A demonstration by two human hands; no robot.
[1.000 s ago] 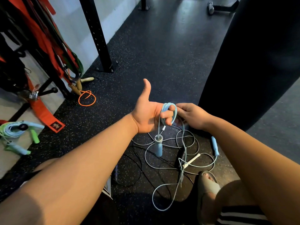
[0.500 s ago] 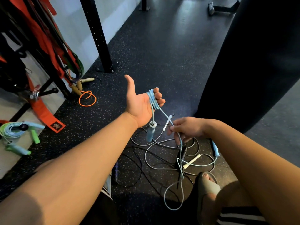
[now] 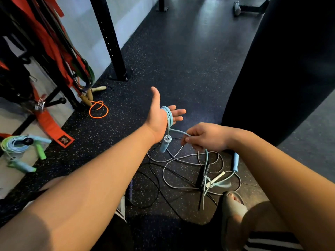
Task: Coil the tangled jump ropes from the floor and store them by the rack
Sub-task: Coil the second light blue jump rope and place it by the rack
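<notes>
My left hand (image 3: 159,116) is held out flat, palm up, thumb raised, with several turns of the light blue jump rope (image 3: 169,115) wound around its palm. One blue handle (image 3: 164,144) dangles below that hand. My right hand (image 3: 204,137) pinches the same rope a little to the right and lower, and the cord runs down from it to the tangle (image 3: 190,171) of pale blue, grey and black ropes on the floor. The other blue handle (image 3: 235,161) lies on the floor at the tangle's right edge.
A black rack post (image 3: 110,38) stands behind. Red straps and bands hang at the left, with wooden handles and an orange rope (image 3: 98,109) below. Coiled blue and green ropes (image 3: 20,147) lie far left. A black punching bag (image 3: 282,69) is at right. My sandalled foot (image 3: 233,205) is near the tangle.
My left hand has opened its fingers and stretched forward with more rope around it. My right hand has drawn the cord down and to the right, lifting slack off the floor.
</notes>
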